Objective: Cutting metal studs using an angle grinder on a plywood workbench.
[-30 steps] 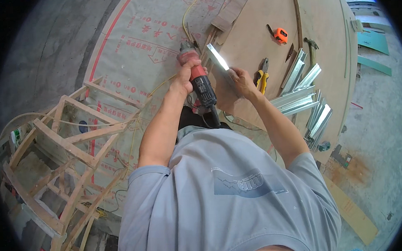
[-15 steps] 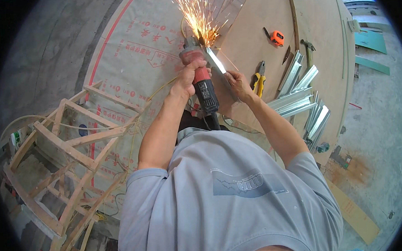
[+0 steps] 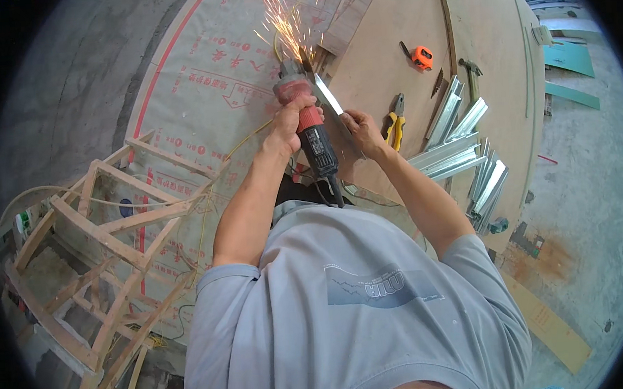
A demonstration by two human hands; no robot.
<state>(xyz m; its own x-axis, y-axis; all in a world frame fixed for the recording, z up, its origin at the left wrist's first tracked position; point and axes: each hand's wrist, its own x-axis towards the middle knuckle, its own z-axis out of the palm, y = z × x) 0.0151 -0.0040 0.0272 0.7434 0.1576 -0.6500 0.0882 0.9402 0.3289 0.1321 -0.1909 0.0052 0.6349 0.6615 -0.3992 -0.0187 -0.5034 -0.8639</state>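
My left hand (image 3: 295, 123) is wrapped round the red and black body of an angle grinder (image 3: 316, 146). Orange sparks (image 3: 287, 30) spray up and away from the grinder's far end, where its disc meets a shiny metal strip (image 3: 328, 93). Closed round the near part of that strip is my right hand (image 3: 364, 132), at the edge of the plywood board. Just right of this hand lie yellow-handled pliers (image 3: 395, 123). Farther off on the board are an orange tape measure (image 3: 422, 58) and a hammer (image 3: 472, 77).
Several cut metal channel pieces (image 3: 450, 157) lie on the plywood board (image 3: 371, 64) to the right. A wooden frame (image 3: 109, 226) stands at the left on printed floor covering (image 3: 193, 81). A yellow cord (image 3: 248, 136) crosses the covering. Green-blue sheets (image 3: 568, 58) lie far right.
The spark spray has become thinner. The grinder's head and the strip appear slightly farther left, and the tools on the board have shifted a little left in the view too.
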